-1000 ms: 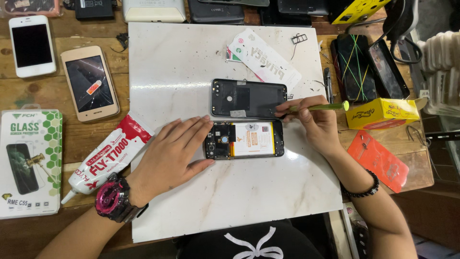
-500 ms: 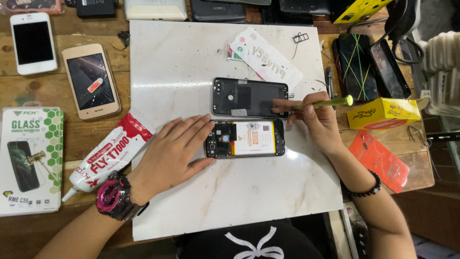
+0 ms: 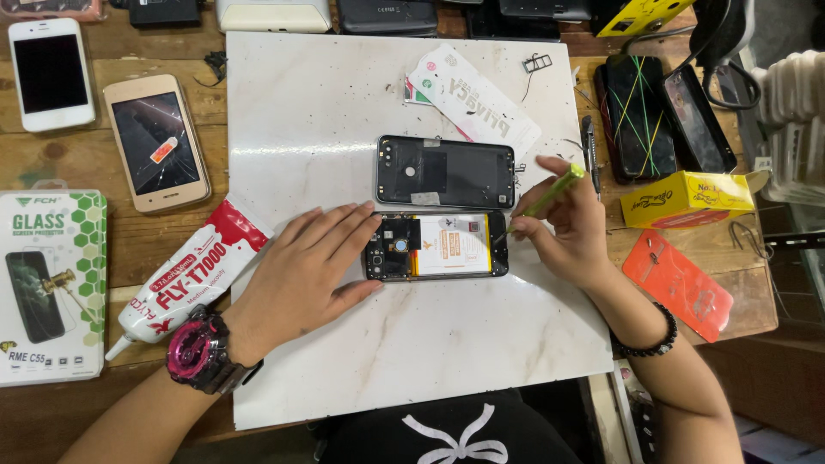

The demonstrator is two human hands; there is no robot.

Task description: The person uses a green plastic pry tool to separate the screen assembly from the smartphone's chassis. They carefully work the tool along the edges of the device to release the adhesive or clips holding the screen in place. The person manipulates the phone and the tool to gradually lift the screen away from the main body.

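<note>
An opened phone (image 3: 436, 246) lies face down near the middle of the white marble slab (image 3: 344, 112), its back removed so the battery and circuit board show. The left hand (image 3: 301, 277) rests flat on the slab just beside the phone's left end, fingers spread and stretched out, the fingertips touching that end and holding nothing. A pink and black watch (image 3: 199, 353) sits on that wrist. The right hand (image 3: 567, 228) is at the phone's right end, its fingers pinched narrowly around a slim yellow-green tool (image 3: 546, 196), whose tip points down at the phone's upper right corner. A dark bead bracelet (image 3: 649, 337) circles the right wrist. The detached black back cover (image 3: 445, 172) lies just above the phone, parallel to it and very close. Farther toward the slab's top edge lies a white and pink card (image 3: 473, 101), tilted. At the slab's left edge a red and white glue tube (image 3: 185, 279) lies diagonally, half on the wooden table (image 3: 69, 167). On the table to the left are a gold phone with a cracked screen (image 3: 157, 142), a white phone (image 3: 51, 74) and a green screen-protector box (image 3: 50, 288). Off the slab's right edge sit a yellow box (image 3: 687, 199) and an orange packet (image 3: 679, 283).
</note>
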